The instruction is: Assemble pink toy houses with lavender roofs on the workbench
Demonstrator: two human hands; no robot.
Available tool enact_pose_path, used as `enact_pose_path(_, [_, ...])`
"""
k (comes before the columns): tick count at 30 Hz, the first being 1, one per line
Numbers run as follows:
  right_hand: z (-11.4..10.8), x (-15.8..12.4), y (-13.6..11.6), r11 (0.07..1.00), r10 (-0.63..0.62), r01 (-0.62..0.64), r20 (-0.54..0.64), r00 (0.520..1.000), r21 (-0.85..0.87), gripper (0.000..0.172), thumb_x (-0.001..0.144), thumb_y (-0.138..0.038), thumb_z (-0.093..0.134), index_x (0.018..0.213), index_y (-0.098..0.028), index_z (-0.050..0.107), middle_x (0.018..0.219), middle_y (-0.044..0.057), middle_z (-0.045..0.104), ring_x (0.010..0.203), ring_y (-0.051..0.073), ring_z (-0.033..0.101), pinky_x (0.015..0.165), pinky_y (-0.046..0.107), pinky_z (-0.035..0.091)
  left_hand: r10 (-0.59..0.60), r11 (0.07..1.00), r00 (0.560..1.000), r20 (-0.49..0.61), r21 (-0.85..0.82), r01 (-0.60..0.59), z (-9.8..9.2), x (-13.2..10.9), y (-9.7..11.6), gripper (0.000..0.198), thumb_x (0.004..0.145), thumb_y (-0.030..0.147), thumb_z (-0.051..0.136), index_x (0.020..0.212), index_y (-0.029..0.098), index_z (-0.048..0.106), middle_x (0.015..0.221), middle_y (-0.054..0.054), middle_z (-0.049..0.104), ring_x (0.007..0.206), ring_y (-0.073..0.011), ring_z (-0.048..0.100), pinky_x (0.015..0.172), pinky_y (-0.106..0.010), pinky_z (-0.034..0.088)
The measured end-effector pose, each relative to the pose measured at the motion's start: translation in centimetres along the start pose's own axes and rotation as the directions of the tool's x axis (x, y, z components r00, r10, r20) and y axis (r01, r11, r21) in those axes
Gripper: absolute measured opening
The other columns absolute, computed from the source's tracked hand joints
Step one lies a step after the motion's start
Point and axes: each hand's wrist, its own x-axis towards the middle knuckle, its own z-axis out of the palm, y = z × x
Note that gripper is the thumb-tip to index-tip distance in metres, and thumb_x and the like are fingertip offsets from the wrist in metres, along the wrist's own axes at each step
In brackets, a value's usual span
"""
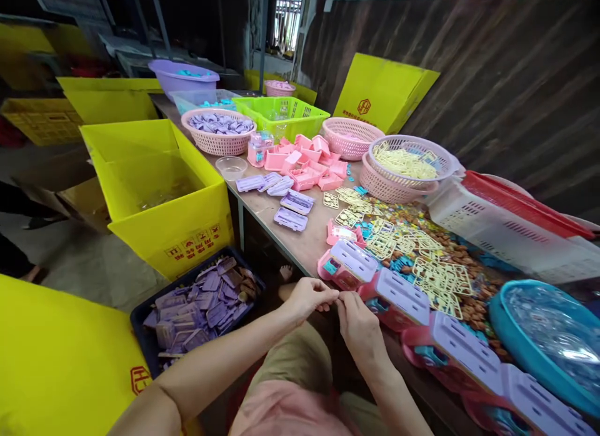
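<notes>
My left hand (308, 297) and my right hand (359, 320) meet fingertip to fingertip just below the table's front edge, above my lap. Both pinch something very small between them; I cannot tell what it is. Right beside them, a row of assembled pink toy houses with lilac roofs (398, 298) runs along the table edge toward the lower right. Behind that row lies a heap of cream plastic part frames (412, 248) mixed with small blue and brown pieces.
Loose pink parts (309, 164) and lilac panels (293, 208) lie mid-table. Pink baskets (218, 130), a green basket (281, 114), a white crate (506, 227) and a blue tub (548, 336) stand around. On the floor: open yellow boxes (159, 192) and a dark crate of lilac parts (197, 302).
</notes>
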Motion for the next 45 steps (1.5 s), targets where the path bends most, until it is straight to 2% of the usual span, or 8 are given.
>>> enact_pose_path(2, [0.0, 0.2, 0.2, 0.999, 0.035, -0.035, 0.007, 0.999, 0.023, 0.025, 0.092, -0.022, 0.035, 0.075, -0.018, 0.053, 0.065, 0.002, 0.059, 0.058, 0.014, 0.058, 0.054, 0.024, 0.043, 0.189, 0.955, 0.981, -0.049, 0.241, -0.172, -1.0, 0.7, 1.4, 0.028, 0.072, 0.039, 0.064, 0.064, 0.012, 0.061, 0.057, 0.001, 0.057, 0.054, -0.0098, 0.051, 0.056, -0.023, 0.041])
enact_pose_path(4, [0.0, 0.3, 0.4, 0.988, 0.129, -0.128, -0.011, 0.992, 0.087, 0.021, 0.09, -0.024, 0.04, 0.075, -0.018, 0.054, 0.064, 0.002, 0.061, 0.056, 0.014, 0.058, 0.055, 0.023, 0.043, 0.473, 0.781, 0.88, -0.042, 0.482, -0.397, -2.1, 2.1, 3.6, 0.022, 0.076, 0.035, 0.061, 0.08, 0.014, 0.065, 0.077, -0.003, 0.063, 0.073, -0.0149, 0.057, 0.07, -0.027, 0.045])
enact_pose_path(6, [0.2, 0.2, 0.5, 0.965, 0.223, -0.219, -0.013, 0.975, 0.147, 0.02, 0.088, -0.027, 0.043, 0.073, -0.018, 0.055, 0.063, 0.001, 0.062, 0.053, 0.013, 0.058, 0.053, 0.023, 0.043, 0.617, 0.56, 0.767, 0.177, 0.586, -0.585, -3.0, 4.0, 5.9, 0.039, 0.073, 0.033, 0.065, 0.109, 0.019, 0.06, 0.109, -0.007, 0.06, 0.102, -0.0202, 0.054, 0.089, -0.032, 0.042])
enact_pose_path(11, [1.4, -0.1, 0.4, 0.924, 0.334, -0.325, -0.011, 0.942, 0.2, 0.023, 0.085, -0.03, 0.045, 0.067, -0.019, 0.055, 0.06, 0.001, 0.063, 0.051, 0.013, 0.058, 0.052, 0.023, 0.042, 0.388, 0.407, 0.648, 0.656, 0.509, -0.759, -2.9, 9.1, 8.2, 0.058, 0.073, 0.033, 0.066, 0.128, 0.024, 0.047, 0.13, -0.009, 0.045, 0.124, -0.0225, 0.04, 0.105, -0.036, 0.029])
enact_pose_path(13, [1.8, -0.1, 0.5, 0.915, 0.363, -0.35, -0.032, 0.931, 0.2, 0.022, 0.084, -0.029, 0.045, 0.066, -0.019, 0.055, 0.06, 0.002, 0.064, 0.052, 0.014, 0.059, 0.052, 0.023, 0.042, 0.355, 0.408, 0.679, 0.642, 0.548, -0.731, -2.5, 9.8, 7.3, 0.055, 0.073, 0.035, 0.066, 0.124, 0.022, 0.05, 0.121, -0.009, 0.047, 0.115, -0.0223, 0.047, 0.101, -0.035, 0.035])
enact_pose_path(17, [2.8, 0.3, 0.7, 0.903, 0.401, -0.381, -0.07, 0.913, 0.2, 0.022, 0.083, -0.028, 0.045, 0.065, -0.02, 0.055, 0.061, 0.002, 0.064, 0.054, 0.015, 0.059, 0.054, 0.024, 0.041, 0.484, 0.431, 0.791, 0.374, 0.685, -0.587, -2.1, 8.8, 5.1, 0.06, 0.072, 0.041, 0.066, 0.123, 0.016, 0.049, 0.114, -0.011, 0.043, 0.106, -0.0238, 0.05, 0.094, -0.036, 0.041])
enact_pose_path(23, [4.8, 0.8, 0.8, 0.894, 0.426, -0.398, -0.115, 0.897, 0.207, 0.019, 0.081, -0.025, 0.046, 0.064, -0.02, 0.053, 0.064, 0.004, 0.064, 0.058, 0.017, 0.056, 0.062, 0.029, 0.041, 0.483, 0.45, 0.843, 0.237, 0.759, -0.471, -1.8, 6.5, 4.4, 0.062, 0.076, 0.044, 0.062, 0.128, 0.015, 0.045, 0.111, -0.01, 0.039, 0.104, -0.0243, 0.05, 0.096, -0.038, 0.04])
enact_pose_path(45, [6.3, 1.8, -0.4, 0.86, 0.501, -0.461, -0.185, 0.846, 0.219, 0.019, 0.077, -0.019, 0.042, 0.059, -0.023, 0.043, 0.057, 0.002, 0.054, 0.059, 0.018, 0.049, 0.06, 0.03, 0.038, 0.434, 0.388, 0.871, 0.23, 0.825, -0.411, -1.6, 6.4, 5.0, 0.06, 0.077, 0.045, 0.06, 0.129, 0.021, 0.044, 0.111, -0.008, 0.043, 0.106, -0.0238, 0.05, 0.093, -0.036, 0.042])
